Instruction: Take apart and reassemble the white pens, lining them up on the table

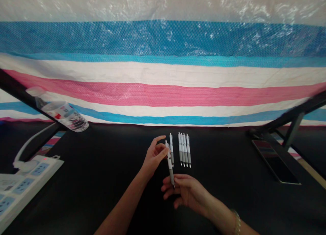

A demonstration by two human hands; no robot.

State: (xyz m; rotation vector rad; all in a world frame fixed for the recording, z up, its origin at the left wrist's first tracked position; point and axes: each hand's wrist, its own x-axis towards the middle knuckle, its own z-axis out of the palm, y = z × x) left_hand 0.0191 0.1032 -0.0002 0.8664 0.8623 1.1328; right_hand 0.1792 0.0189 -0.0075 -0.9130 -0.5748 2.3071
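Note:
Near the middle of the black table, a white pen with a grey grip (170,165) is held at a slant, its tip towards me. My left hand (154,156) pinches its upper end between thumb and fingers. At the lower end is my right hand (191,191), palm turned inward, with the thumb and forefinger lightly around the grey grip and the other fingers spread. Just beyond the held pen lies a similar pen (171,148). To its right, several matching pens (184,150) lie side by side in a neat row, tips towards me.
A white power strip (33,185) with a plugged-in cable sits at the left. Behind it, a clear plastic bottle (67,116) leans by a black bar. At the right, a dark phone (275,162) lies near another black bar (292,126). Striped sheeting (163,96) hangs behind the table.

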